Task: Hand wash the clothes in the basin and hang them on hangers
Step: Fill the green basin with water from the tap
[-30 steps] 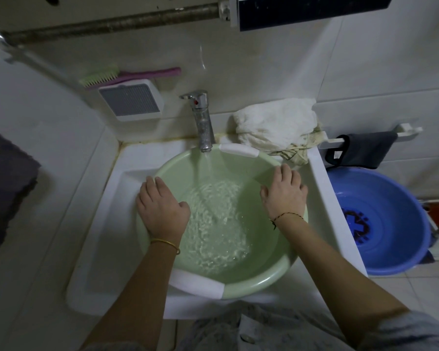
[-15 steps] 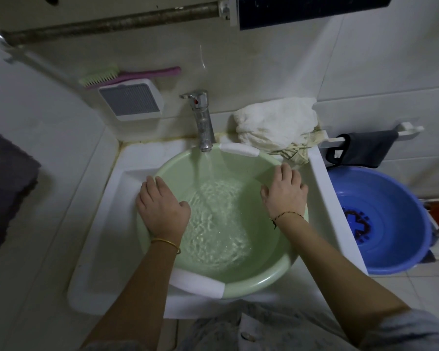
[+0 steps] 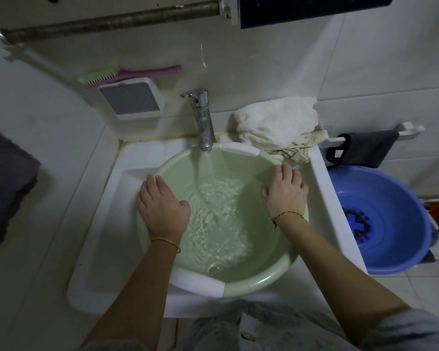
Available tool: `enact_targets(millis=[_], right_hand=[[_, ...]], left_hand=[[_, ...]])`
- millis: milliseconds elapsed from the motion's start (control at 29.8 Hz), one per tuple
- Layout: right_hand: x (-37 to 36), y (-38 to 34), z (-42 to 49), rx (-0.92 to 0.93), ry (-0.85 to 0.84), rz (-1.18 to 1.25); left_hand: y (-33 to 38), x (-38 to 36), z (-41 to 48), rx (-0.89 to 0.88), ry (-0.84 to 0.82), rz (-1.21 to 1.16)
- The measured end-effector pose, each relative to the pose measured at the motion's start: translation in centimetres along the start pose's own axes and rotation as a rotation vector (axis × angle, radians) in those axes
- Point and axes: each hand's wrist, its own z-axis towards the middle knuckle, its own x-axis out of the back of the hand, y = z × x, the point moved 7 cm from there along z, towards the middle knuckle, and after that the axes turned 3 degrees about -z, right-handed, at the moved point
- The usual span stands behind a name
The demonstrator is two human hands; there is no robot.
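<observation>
Green basin (image 3: 251, 279) sits inside the white sink (image 3: 107, 224), under the tap (image 3: 203, 122). Water stream runs from the spout into the basin; the surface is rippled and frothy at the middle. No garment visible in the water.

Left hand (image 3: 162, 206): palm down over the basin's left rim, forearm coming up from the lower left. Fingers (image 3: 151, 184) extended and close together, draped over the rim toward the sink wall; thumb points inward toward the water. Fingers released, resting on the rim rather than curled round it. Thin gold bangle (image 3: 166, 241) at the wrist.

Right hand (image 3: 285, 191): palm down on the right rim, forearm crossing from the lower right. Fingers laid straight and slightly spread across the rim, thumb inside the bowl. Also released, pressing flat, nothing pinched. Dark cord bracelet (image 3: 287, 215) at the wrist.

Clothes: a crumpled white cloth (image 3: 274, 122) lies heaped on the sink's back right corner, just beside the tap, with a stained piece under its lower edge, touching the basin's far rim area. Apart from both hands.

Right of the sink, on the floor: blue basin (image 3: 390, 188). Above it, a dark cloth (image 3: 365, 150) hangs on a white wall rail. On the wall to the left of the tap: a white vented box (image 3: 132, 100) with a pink-handled brush (image 3: 127, 74) lying on top.
</observation>
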Motion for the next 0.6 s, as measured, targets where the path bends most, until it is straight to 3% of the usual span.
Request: enact_targets(millis=[605], right_hand=[[0.06,0.01,-0.07,0.001,-0.008,0.005]], left_hand=[[0.04,0.03,0.00,-0.001,-0.001,0.014]])
